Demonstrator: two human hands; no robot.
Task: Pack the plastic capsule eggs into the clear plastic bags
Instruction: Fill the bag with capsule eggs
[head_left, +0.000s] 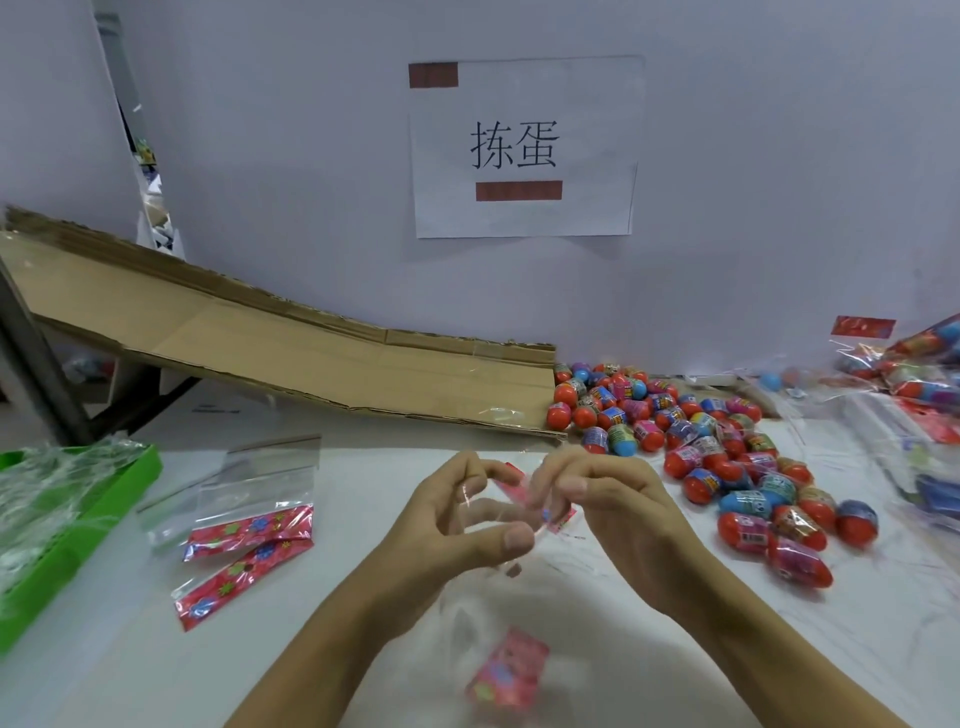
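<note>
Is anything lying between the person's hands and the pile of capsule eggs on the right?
Nothing visible does. Both the left hand and right hand grip a clear plastic bag with a red patterned header, and only bare white table separates them from the pile of red, blue and pink plastic capsule eggs.

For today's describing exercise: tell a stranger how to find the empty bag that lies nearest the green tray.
Start at the green tray on the table's left edge. Just to its right, two empty clear bags lie overlapping; take the upper one, the clear bag lying flat with its red flowered strip towards the viewer. Unlike the crumpled bag pinched between both hands at centre, it lies flat and untouched.
</note>
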